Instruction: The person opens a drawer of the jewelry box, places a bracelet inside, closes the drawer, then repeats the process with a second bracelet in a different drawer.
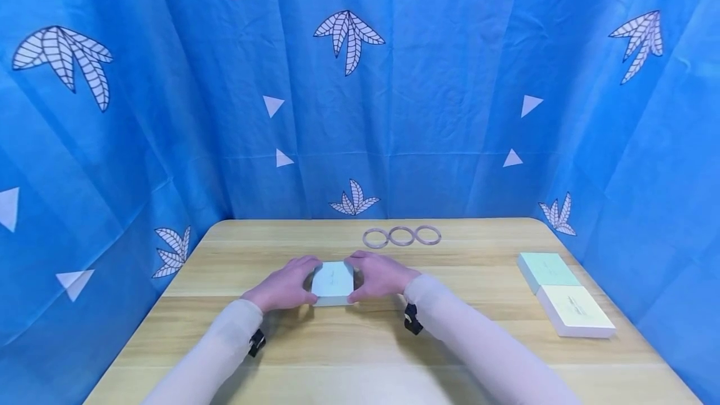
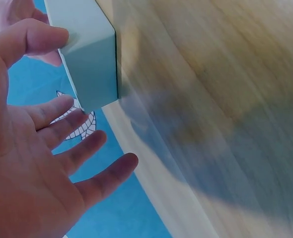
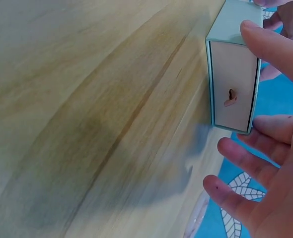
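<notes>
A small pale green box (image 1: 333,280) lies on the table between the two hands. My left hand (image 1: 287,284) holds its left side by the corners, thumb at the near edge and a finger at the far one. From the right, my right hand (image 1: 382,275) pinches the opposite side the same way. The other fingers of both hands are spread out in the wrist views. On the box's right end, the right wrist view shows a white drawer front (image 3: 231,74) with a small pink ribbon tab (image 3: 230,101). The drawer front sits flush inside the green sleeve.
Three mauve rings (image 1: 402,244) lie in a row toward the back of the wooden table (image 1: 337,355). At the right, a green box (image 1: 548,267) stands against a cream box (image 1: 576,307). A blue patterned curtain (image 1: 444,111) surrounds the back and sides.
</notes>
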Demonstrator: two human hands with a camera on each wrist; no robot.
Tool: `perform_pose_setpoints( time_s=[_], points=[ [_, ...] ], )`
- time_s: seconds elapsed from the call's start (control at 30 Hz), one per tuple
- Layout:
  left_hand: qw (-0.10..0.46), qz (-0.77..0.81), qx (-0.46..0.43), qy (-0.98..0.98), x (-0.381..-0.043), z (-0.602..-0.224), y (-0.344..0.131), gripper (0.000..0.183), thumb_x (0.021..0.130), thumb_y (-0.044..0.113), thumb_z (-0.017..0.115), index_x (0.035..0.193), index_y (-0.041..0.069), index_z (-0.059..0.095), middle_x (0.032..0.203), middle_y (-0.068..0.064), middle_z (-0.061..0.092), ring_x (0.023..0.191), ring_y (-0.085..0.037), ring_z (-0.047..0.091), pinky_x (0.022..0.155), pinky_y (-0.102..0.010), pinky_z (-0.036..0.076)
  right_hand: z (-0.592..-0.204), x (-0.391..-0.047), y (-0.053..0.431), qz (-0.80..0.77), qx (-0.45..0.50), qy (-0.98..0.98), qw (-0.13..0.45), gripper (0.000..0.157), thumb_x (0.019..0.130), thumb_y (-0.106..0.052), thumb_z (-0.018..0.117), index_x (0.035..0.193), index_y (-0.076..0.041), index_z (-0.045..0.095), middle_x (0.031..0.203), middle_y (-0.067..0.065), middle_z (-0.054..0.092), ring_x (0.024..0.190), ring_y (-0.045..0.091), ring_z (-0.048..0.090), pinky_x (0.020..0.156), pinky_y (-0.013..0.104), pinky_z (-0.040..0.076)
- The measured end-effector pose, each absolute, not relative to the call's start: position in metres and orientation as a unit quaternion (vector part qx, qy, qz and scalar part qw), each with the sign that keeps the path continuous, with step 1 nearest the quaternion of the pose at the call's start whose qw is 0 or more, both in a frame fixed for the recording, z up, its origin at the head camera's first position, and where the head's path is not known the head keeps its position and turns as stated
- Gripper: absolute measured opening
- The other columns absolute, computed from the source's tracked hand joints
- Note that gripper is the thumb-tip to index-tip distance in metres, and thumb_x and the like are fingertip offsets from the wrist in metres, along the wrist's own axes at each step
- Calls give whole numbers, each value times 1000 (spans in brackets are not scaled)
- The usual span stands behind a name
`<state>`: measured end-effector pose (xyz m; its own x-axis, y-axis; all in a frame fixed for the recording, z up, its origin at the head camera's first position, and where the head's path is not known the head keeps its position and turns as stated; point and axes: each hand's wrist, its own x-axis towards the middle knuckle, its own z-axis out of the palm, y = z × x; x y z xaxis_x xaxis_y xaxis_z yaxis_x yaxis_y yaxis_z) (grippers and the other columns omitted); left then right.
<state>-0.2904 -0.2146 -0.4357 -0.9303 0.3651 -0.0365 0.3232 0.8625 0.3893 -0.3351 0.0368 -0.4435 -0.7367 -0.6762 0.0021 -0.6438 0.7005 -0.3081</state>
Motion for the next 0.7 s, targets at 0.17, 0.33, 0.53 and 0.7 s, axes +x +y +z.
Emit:
perform_pose_setpoints(
  time_s=[0.17, 0.33, 0.53, 0.7],
  points=[
    [54, 187, 173, 965, -293, -433, -214, 79, 82, 31, 80, 151, 13, 46, 157, -6, 43, 145, -30, 38, 115, -55, 36, -441, -334, 37, -147, -355, 922, 55, 95, 75, -56, 81, 151, -13, 46, 155, 8, 47, 134, 26, 54, 110, 42, 45],
    [56, 189, 173, 965, -292, -432, -213, 79, 82, 31, 80, 151, 11, 46, 158, -7, 42, 145, -31, 38, 115, -56, 36, -442, -334, 37, -147, -355, 922, 52, 94, 75, -58, 81, 151, -14, 47, 154, 7, 47, 133, 26, 54, 109, 41, 46],
    [63, 194, 171, 964, -290, -433, -212, 80, 82, 30, 80, 151, 11, 45, 158, -7, 41, 146, -31, 37, 115, -57, 36, -445, -334, 39, -150, -353, 922, 56, 95, 75, -58, 81, 152, -14, 46, 155, 7, 47, 133, 26, 54, 108, 41, 47],
    [65, 194, 168, 964, -290, -434, -211, 80, 82, 31, 80, 152, 12, 45, 158, -6, 42, 144, -30, 38, 114, -57, 37, -445, -333, 39, -158, -351, 921, 56, 96, 74, -58, 82, 152, -14, 46, 154, 7, 47, 134, 26, 53, 109, 43, 46]
  ],
)
